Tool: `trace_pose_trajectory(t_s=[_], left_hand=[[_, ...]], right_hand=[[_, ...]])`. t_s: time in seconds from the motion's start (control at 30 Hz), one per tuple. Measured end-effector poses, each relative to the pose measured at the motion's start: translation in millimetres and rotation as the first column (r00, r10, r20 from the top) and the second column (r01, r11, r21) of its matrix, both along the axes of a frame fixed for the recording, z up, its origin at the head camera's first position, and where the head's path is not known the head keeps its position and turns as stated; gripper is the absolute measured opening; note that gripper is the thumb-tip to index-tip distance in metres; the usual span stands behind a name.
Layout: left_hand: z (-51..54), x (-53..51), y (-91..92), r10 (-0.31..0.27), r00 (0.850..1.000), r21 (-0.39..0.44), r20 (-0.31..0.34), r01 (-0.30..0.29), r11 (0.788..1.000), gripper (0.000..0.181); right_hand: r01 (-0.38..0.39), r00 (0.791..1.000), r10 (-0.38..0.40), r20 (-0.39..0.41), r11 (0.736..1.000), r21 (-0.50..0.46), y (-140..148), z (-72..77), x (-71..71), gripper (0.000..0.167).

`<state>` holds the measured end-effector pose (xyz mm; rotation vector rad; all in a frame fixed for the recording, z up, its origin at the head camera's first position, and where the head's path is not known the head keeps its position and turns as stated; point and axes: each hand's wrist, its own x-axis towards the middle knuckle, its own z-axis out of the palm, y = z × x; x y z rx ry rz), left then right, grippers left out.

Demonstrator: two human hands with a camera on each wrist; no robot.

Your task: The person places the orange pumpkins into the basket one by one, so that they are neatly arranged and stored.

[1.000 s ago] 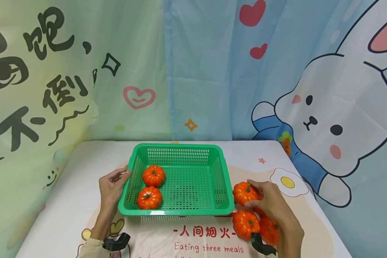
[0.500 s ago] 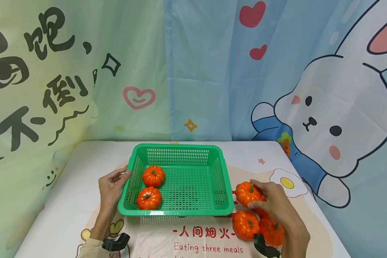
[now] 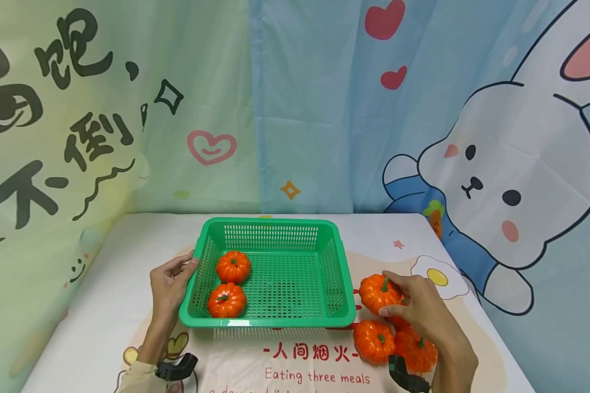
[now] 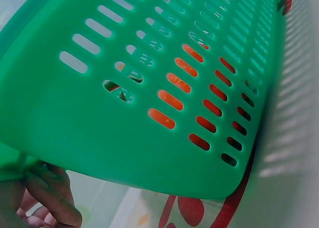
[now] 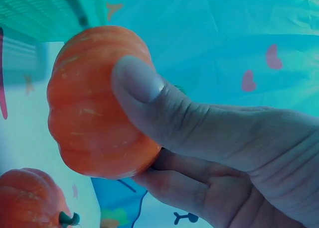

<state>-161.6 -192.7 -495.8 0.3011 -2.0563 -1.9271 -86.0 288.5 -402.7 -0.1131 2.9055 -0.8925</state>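
Note:
A green basket (image 3: 295, 322) stands mid-table with two orange pumpkins inside at its left, one (image 3: 233, 267) behind the other (image 3: 226, 300). My left hand (image 3: 169, 284) pinches the basket's left rim; in the left wrist view the curled fingers (image 4: 52, 195) are at the rim. Right of the basket, my right hand (image 3: 425, 308) grips a pumpkin (image 3: 376, 293) between thumb and fingers. The right wrist view shows the thumb across this pumpkin (image 5: 99, 108). More pumpkins, one (image 3: 373, 341) and another (image 3: 415, 352), lie just in front; one beneath the hand is mostly hidden.
A white printed cloth (image 3: 319, 363) covers the table. Behind the table hangs a curtain (image 3: 305, 109) with a rabbit print. Dark straps are on both wrists, the left one (image 3: 177, 368) near the table's front.
My right hand has moved slightly to the right with its pumpkin, away from the basket. A front pumpkin at the right has shifted slightly rightward. The left hand and basket have hardly moved.

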Motion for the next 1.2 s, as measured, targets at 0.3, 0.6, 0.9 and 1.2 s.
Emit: trace_pose_trajectory(t_s=[0.3, 0.6, 0.9, 1.2], left_hand=[[0.5, 0.4, 0.4, 0.006, 1.0, -0.026, -0.005, -0.006, 1.0, 0.029], [0.7, 1.1, 0.4, 0.011, 1.0, -0.026, -0.003, -0.011, 1.0, 0.028], [-0.9, 1.5, -1.1, -0.002, 1.0, -0.019, 0.011, 0.002, 1.0, 0.032], [1.0, 2.0, 0.6, 0.0, 1.0, -0.002, 0.005, 0.0, 1.0, 0.029]], right_hand=[[-0.004, 1.0, 0.004, 0.014, 1.0, -0.008, -3, 9.9, 2.4, 0.084], [-0.034, 0.999, 0.034, 0.001, 0.999, -0.041, -9, 18.8, 5.1, 0.084], [-0.064, 0.996, 0.061, -0.063, 0.997, -0.038, -19, 23.0, 7.3, 0.08], [-0.098, 0.992, 0.093, -0.082, 0.993, -0.059, -27, 28.5, 3.2, 0.077]])
